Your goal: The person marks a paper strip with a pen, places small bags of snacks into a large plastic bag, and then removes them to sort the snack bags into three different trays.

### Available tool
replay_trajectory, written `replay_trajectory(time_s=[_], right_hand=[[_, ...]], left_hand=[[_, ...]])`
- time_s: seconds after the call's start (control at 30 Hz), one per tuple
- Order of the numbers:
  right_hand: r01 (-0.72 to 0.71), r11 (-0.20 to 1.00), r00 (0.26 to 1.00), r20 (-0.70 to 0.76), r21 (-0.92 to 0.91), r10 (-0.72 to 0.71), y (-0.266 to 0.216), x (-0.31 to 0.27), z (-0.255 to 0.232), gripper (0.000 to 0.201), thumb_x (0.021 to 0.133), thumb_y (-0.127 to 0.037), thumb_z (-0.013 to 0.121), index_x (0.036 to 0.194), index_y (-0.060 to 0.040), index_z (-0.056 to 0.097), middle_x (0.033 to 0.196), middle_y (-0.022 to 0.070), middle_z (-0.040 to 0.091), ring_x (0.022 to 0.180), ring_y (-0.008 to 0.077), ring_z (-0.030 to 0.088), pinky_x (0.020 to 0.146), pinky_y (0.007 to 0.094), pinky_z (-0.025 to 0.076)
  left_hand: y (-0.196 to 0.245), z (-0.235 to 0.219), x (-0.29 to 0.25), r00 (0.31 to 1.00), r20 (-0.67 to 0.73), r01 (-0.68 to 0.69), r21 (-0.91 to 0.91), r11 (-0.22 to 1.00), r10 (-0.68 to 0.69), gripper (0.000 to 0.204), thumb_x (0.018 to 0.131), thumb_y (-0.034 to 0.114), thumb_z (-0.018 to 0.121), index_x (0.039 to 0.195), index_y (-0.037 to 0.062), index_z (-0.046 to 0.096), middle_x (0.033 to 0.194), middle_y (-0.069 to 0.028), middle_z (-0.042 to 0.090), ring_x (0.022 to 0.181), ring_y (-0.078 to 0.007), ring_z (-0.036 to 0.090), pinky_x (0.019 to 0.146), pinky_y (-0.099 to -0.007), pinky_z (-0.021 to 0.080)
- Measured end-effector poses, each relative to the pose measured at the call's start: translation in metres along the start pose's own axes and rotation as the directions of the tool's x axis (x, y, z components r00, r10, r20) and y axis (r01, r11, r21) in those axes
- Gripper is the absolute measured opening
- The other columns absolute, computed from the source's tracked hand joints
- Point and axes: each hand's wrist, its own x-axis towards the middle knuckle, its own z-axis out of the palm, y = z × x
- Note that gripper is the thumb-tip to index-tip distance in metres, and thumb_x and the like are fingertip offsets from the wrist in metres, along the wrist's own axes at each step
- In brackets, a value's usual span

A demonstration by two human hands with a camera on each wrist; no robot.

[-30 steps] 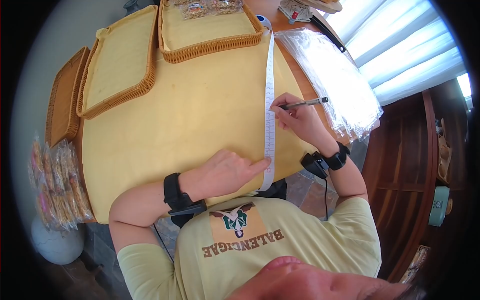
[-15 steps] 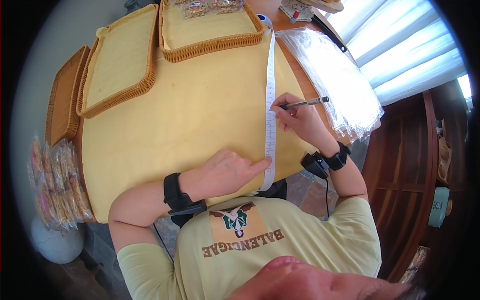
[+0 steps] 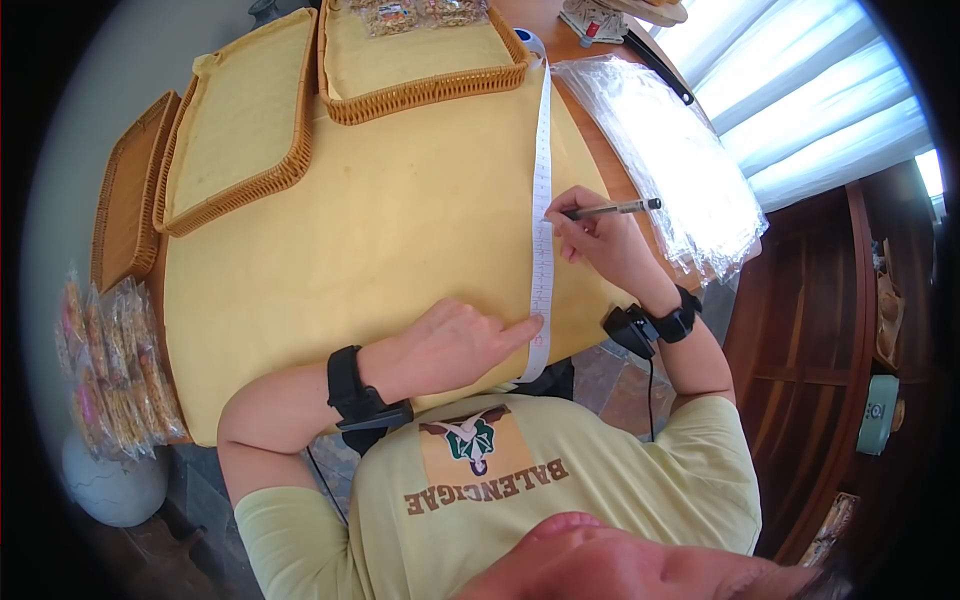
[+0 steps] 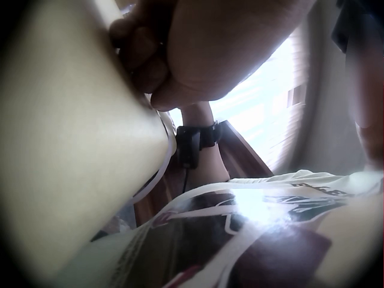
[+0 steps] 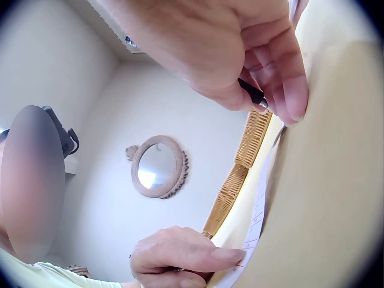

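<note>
A white measuring tape [image 3: 541, 160] runs lengthwise over the yellow table cover [image 3: 400, 200], near its right side. The extended index finger of the left hand [image 3: 450, 345] presses on the tape close to the front edge, the other fingers folded under. Farther up the tape, the right hand [image 3: 600, 240] pinches a black pen [image 3: 625, 207], its tip low beside the tape. In the right wrist view the pen [image 5: 252, 91] shows between thumb and fingers of the right hand [image 5: 222, 54], with the left hand [image 5: 177, 255] below on the tape [image 5: 255, 225]. The left wrist view shows the left hand [image 4: 222, 48] from underneath.
Wicker trays, two of them lined [image 3: 240, 120] [image 3: 420, 60], stand at the back and left beside a bare one [image 3: 130, 200]. Clear plastic bags [image 3: 660, 150] lie along the right edge. Packaged snacks [image 3: 120, 370] sit at the left edge.
The right hand and its pen have shifted very slightly to the right, along with a small shift of the tape. The left hand has stayed in place.
</note>
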Motion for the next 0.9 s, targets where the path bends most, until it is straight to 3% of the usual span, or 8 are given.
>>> replay_trajectory(time_s=[0.07, 0.7, 0.77, 0.9], right_hand=[[0.023, 0.998, 1.0, 0.004, -0.062, -0.023, -0.0007, -0.0015, 0.0002, 0.012, 0.084, -0.013, 0.053, 0.088, -0.0011, 0.052, 0.066, 0.0, 0.053, 0.054, 0.0038, 0.051, 0.047, 0.0172, 0.041], [0.03, 0.999, 0.999, -0.018, -0.026, -0.031, 0.0012, -0.005, -0.0001, 0.012, 0.084, -0.014, 0.053, 0.088, -0.0022, 0.052, 0.065, -0.001, 0.052, 0.054, 0.0038, 0.052, 0.048, 0.0172, 0.041], [0.072, 0.997, 0.996, -0.058, -0.009, -0.072, 0.0032, -0.0037, 0.0016, 0.01, 0.081, -0.012, 0.055, 0.084, -0.0029, 0.053, 0.061, 0.0017, 0.052, 0.049, 0.0067, 0.052, 0.042, 0.0202, 0.039], [0.105, 0.994, 0.992, -0.065, -0.043, -0.107, 0.0037, -0.0005, 0.0018, 0.011, 0.081, -0.013, 0.055, 0.085, -0.0029, 0.053, 0.062, 0.0021, 0.053, 0.049, 0.0072, 0.052, 0.042, 0.0208, 0.039]], left_hand=[[0.0, -0.0002, 0.0002, 1.0, 0.003, 0.002, -0.003, 1.0, -0.002, 0.044, 0.071, 0.004, 0.048, 0.114, 0.0104, 0.045, 0.056, -0.0074, 0.05, 0.044, -0.0228, 0.05, 0.037, -0.0322, 0.038], [-0.0012, -0.001, 0.0003, 1.0, -0.011, -0.001, -0.028, 1.0, 0.001, 0.044, 0.071, 0.003, 0.048, 0.114, 0.0124, 0.046, 0.056, -0.0073, 0.05, 0.042, -0.0226, 0.049, 0.037, -0.0318, 0.037], [-0.001, -0.0015, 0.0004, 1.0, -0.012, -0.004, -0.026, 1.0, 0.004, 0.045, 0.071, 0.003, 0.048, 0.115, 0.0124, 0.046, 0.055, -0.0074, 0.049, 0.042, -0.0226, 0.048, 0.036, -0.0319, 0.036], [0.0014, -0.0056, 0.0012, 1.0, -0.01, 0.002, -0.021, 1.0, -0.003, 0.04, 0.071, 0.005, 0.047, 0.111, 0.0111, 0.046, 0.055, -0.007, 0.05, 0.044, -0.0231, 0.051, 0.039, -0.0329, 0.039]])
